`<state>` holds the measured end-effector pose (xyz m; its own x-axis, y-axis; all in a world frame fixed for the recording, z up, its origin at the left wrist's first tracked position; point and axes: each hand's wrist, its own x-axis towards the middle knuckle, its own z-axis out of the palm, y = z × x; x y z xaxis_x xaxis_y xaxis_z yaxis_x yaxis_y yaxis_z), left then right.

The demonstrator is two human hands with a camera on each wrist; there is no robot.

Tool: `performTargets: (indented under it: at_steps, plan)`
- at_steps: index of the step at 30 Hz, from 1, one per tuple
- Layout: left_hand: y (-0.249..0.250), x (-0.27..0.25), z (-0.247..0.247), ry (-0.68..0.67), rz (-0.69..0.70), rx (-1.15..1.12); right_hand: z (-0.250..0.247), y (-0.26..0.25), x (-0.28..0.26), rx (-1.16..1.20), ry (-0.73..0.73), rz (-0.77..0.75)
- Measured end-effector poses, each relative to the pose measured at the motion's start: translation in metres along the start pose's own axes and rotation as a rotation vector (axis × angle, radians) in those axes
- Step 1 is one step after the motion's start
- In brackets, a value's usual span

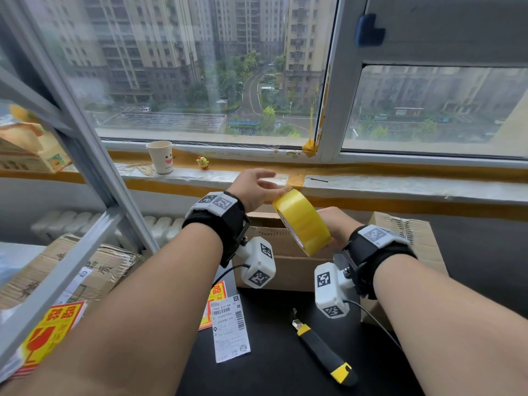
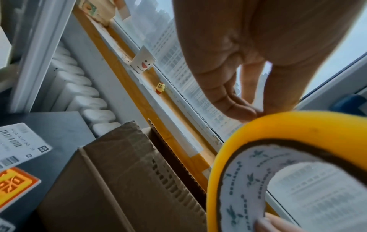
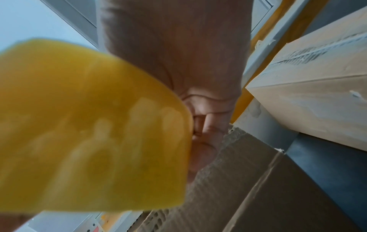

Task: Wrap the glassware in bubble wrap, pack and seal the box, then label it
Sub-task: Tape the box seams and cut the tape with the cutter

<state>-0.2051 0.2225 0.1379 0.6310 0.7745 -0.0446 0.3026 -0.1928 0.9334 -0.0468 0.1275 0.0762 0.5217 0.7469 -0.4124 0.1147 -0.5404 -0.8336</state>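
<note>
— From the head view, how is the roll of yellow packing tape (image 1: 302, 222) seen to be held?
— It is held in the air above the cardboard box (image 1: 281, 252), tilted, with its open core facing down and to the left. The right hand (image 1: 335, 227) is wrapped around its lower right edge; the left hand (image 1: 257, 190) is pinched at its upper rim. On the black table (image 1: 274, 364) a yellow-and-black utility knife (image 1: 323, 350) and a shipping label (image 1: 231, 327) are laid near the forearms, with a red-and-yellow fragile sticker (image 1: 47, 330) at the left. A paper cup (image 1: 160, 156) and a small chick figure (image 1: 202, 162) are stood on the windowsill.

— And from the left wrist?
— The thumb and fingers (image 2: 234, 108) are seen closed together on the roll's outer edge (image 2: 294, 120). The printed inner core is turned toward the camera, and the box's flap (image 2: 127, 172) is seen beneath.

— The right wrist?
— The tape's outer face (image 3: 89, 125) fills the left of the frame, blurred. The fingers (image 3: 206, 125) are curled against its side. A second, paler carton (image 3: 317, 94) is stood at the right.
</note>
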Motion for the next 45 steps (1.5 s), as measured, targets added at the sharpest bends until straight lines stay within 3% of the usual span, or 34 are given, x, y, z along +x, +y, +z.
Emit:
performTargets:
  at_steps: [4, 8, 10, 14, 19, 22, 30, 35, 45]
  plan:
    - [-0.003, 0.008, 0.001, 0.082, 0.037, 0.221, 0.006, -0.006, 0.0, 0.053, -0.066, -0.036]
    - [-0.013, 0.019, -0.009, 0.157, 0.01, 0.218, 0.005, -0.012, 0.003, 0.043, 0.052, -0.168]
    - [-0.024, 0.025, -0.02, 0.206, -0.055, 0.172, 0.0, -0.006, 0.007, -0.091, 0.135, -0.234]
    - [-0.05, 0.03, -0.033, 0.242, -0.241, -0.087, 0.003, 0.015, 0.019, -0.544, 0.091, -0.235]
    - [-0.074, 0.036, -0.022, 0.211, -0.388, -0.255, 0.018, 0.024, 0.04, -0.723, 0.227, -0.227]
    - [-0.087, 0.044, -0.011, 0.179, -0.459, -0.313, 0.023, 0.026, 0.049, -0.795, 0.162, -0.187]
    - [-0.116, 0.058, 0.006, 0.182, -0.576, -0.383, 0.029, 0.022, 0.05, -0.608, -0.052, -0.217]
    - [-0.116, 0.057, 0.006, 0.152, -0.533, -0.375, 0.034, 0.014, 0.053, -0.379, 0.013, -0.233]
    - [-0.105, 0.048, 0.001, 0.09, -0.628, -0.308, 0.03, 0.007, 0.053, -0.492, 0.094, -0.204]
